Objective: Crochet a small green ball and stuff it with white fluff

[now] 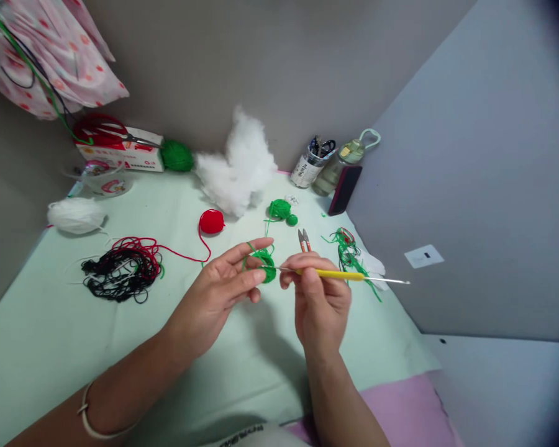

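Left hand (pixel 223 290) is pinching small green crocheted yarn round (pixel 266 267), seemingly only partly worked; right hand (pixel 320 301) is gripping yellow-handled metal crochet hook (pixel 338 274), tip at round.

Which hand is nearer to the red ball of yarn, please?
Left. The left hand, pinching the green crochet piece, is just in front of the red ball; the right hand, holding the hook, is farther right.

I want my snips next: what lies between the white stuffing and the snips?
In the head view, a green yarn piece and a small green ball lie on the cloth between the white stuffing and the snips.
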Demonstrator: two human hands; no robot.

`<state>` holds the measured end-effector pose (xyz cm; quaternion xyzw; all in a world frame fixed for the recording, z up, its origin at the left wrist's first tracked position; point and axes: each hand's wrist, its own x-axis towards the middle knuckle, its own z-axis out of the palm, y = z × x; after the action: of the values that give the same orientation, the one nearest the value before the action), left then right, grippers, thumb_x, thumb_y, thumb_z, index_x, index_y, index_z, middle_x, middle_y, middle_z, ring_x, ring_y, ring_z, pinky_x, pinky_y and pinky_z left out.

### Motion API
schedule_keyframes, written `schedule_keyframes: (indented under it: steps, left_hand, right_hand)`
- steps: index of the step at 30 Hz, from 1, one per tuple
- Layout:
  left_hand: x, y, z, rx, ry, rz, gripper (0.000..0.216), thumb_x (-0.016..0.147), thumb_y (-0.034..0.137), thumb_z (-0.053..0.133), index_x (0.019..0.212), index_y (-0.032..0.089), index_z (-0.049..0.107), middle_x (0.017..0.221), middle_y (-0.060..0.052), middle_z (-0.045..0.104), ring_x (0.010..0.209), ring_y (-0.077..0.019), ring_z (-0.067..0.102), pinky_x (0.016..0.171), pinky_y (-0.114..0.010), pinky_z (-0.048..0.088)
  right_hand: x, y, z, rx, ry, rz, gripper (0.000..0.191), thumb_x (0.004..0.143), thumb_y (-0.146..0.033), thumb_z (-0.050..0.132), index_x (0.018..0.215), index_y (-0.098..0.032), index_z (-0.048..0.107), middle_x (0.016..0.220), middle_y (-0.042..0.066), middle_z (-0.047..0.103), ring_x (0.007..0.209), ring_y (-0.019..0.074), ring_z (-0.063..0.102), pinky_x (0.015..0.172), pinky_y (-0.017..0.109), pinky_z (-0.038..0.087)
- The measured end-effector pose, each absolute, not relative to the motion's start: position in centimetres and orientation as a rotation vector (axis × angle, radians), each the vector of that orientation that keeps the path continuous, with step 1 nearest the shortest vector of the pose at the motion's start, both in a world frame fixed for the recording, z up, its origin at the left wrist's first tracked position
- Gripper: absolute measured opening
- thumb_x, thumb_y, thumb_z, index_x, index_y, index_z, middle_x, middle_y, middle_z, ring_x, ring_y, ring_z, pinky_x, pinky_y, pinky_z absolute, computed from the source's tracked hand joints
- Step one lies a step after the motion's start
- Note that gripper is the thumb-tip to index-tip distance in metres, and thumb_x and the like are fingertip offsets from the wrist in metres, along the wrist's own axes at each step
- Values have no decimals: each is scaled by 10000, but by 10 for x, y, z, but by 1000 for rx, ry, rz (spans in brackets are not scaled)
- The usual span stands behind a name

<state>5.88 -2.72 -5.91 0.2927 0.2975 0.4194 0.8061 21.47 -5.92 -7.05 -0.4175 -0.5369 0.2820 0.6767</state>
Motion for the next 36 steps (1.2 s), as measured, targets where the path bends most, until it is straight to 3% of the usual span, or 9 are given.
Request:
schedule_keyframes:
  steps: [5,7,9,12,14,18,23,29,36]
  left_hand:
    - [62,-33,-61,702,682,940,412,805,247,877,1208,287,801,907,4,717,817,-123,622,752,-219,524]
    - [63,-33,-63,637,689,947,436,800,249,887,1224,280,795,823,24,692,742,-94,593,745,-203,518]
    - [63,-32,-64,539,664,889,396,820,255,874,1210,244,805,599,82,538,539,-45,423,713,-193,514]
    - [61,-28,-61,452,626,835,300,839,238,852,1134,188,835,501,131,345,463,-24,198,699,-186,514]
    - [60,-27,-58,491,639,877,308,821,220,861,1128,210,836,588,100,485,475,-13,254,700,-186,508]
    - [60,-29,-57,674,700,906,393,813,273,878,1198,309,807,922,21,717,685,-66,564,712,-204,488]
    - [59,-30,-59,684,666,866,299,906,336,777,1194,262,807,779,14,661,707,-115,555,856,-297,512]
    - [56,-29,-55,701,700,893,307,844,261,804,1151,264,819,1024,-24,696,760,-125,556,816,-296,508]
    - [54,-29,-60,779,735,909,301,850,299,811,1150,305,820,1063,-23,692,925,-173,597,902,-308,468]
  right_hand:
    - [208,-62,-78,-1019,-1402,471,238,1007,-160,593,1073,-290,781,972,50,767,834,190,703,650,336,590]
    - [209,-65,-82,-1048,-1562,294,328,985,-112,605,1171,-325,772,1074,64,759,918,208,720,713,364,610]
    - [211,-66,-82,-1060,-1622,198,368,971,-91,621,1202,-337,768,1100,66,755,958,215,719,770,381,610]
    - [214,-63,-76,-1023,-1372,386,269,1003,-132,601,1094,-303,788,898,34,742,766,167,674,681,333,571]
    - [213,-60,-71,-965,-1213,582,205,1020,-202,603,1012,-278,793,843,26,723,679,147,634,605,303,544]
    - [208,-56,-70,-978,-1201,717,150,995,-275,657,972,-256,805,906,53,755,800,182,683,641,307,572]
    - [209,-53,-72,-965,-1088,847,160,993,-323,658,938,-236,780,871,36,748,697,142,664,660,289,585]
    - [212,-50,-68,-883,-973,1031,203,1013,-377,615,906,-223,691,848,15,743,550,98,607,566,253,550]
    - [212,-54,-67,-906,-1040,946,223,1039,-338,578,911,-208,707,882,27,746,600,114,666,583,271,581]
